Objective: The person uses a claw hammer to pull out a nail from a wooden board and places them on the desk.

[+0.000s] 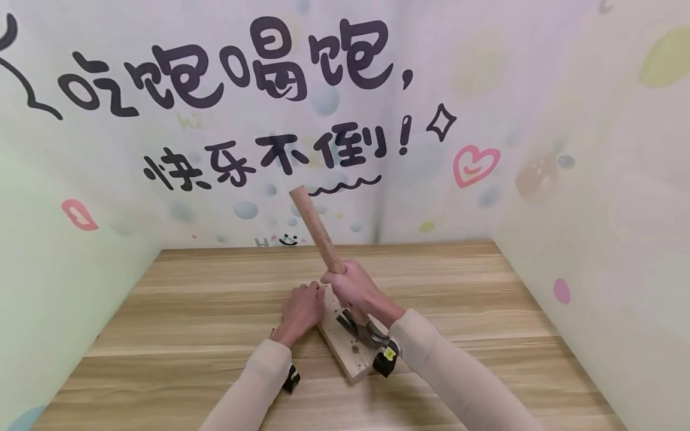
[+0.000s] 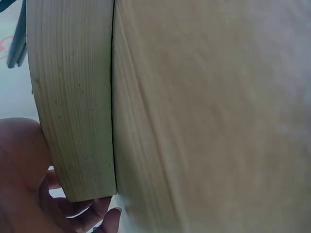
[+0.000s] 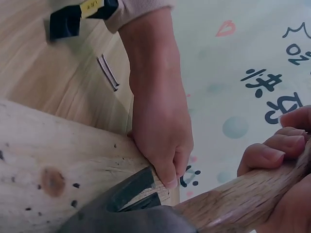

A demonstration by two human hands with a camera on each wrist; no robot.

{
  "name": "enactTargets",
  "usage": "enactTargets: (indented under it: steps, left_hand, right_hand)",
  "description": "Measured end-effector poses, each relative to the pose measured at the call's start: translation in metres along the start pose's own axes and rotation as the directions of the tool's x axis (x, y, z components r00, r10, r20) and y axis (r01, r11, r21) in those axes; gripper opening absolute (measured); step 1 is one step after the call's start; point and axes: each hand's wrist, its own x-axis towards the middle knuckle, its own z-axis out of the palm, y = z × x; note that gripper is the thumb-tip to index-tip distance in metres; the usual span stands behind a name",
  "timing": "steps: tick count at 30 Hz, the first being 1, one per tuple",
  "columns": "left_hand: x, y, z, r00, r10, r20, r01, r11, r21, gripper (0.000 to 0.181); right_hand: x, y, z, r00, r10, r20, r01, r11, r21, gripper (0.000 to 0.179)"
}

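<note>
Grips a hammer (image 1: 319, 233) mid-handle in the right hand (image 1: 353, 284), fingers wrapped round it, with the metal head (image 1: 363, 330) on the wearer's side of that grip, just over a wooden board (image 1: 349, 359) on the tabletop (image 1: 188, 335). Holds the board's far end in the left hand (image 1: 303, 306), the nearer hand to that end. Runs roughly parallel, handle and board, away and slightly leftward. Includes two nails (image 3: 107, 74) near the left wrist, hard to find in the head view. Cannot tell about contact between claw and wood.
</note>
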Motion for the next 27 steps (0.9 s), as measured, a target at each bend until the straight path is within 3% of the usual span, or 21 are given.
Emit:
enactTargets:
  steps: [5, 12, 21, 27]
  left_hand:
    - [0.002, -0.004, 0.0, 1.0, 0.021, -0.003, -0.021, 0.999, -0.027, 0.027]
    - [0.006, -0.012, 0.0, 0.989, 0.131, -0.07, -0.137, 0.986, -0.099, 0.026]
    - [0.008, -0.019, 0.0, 0.981, 0.176, -0.081, -0.186, 0.972, -0.14, 0.015]
    - [0.009, -0.017, -0.002, 0.986, 0.158, -0.051, -0.163, 0.978, -0.132, 0.022]
  right_hand:
    - [0.019, -0.002, 0.005, 0.995, 0.091, 0.028, -0.091, 0.996, -0.025, 0.015]
    - [0.039, -0.003, 0.015, 0.992, 0.125, 0.02, -0.123, 0.989, -0.081, 0.015]
    - [0.049, -0.002, 0.02, 0.991, 0.131, 0.023, -0.129, 0.988, -0.091, 0.013]
    - [0.046, 0.0, 0.02, 0.998, 0.064, -0.016, -0.064, 0.997, -0.047, 0.015]
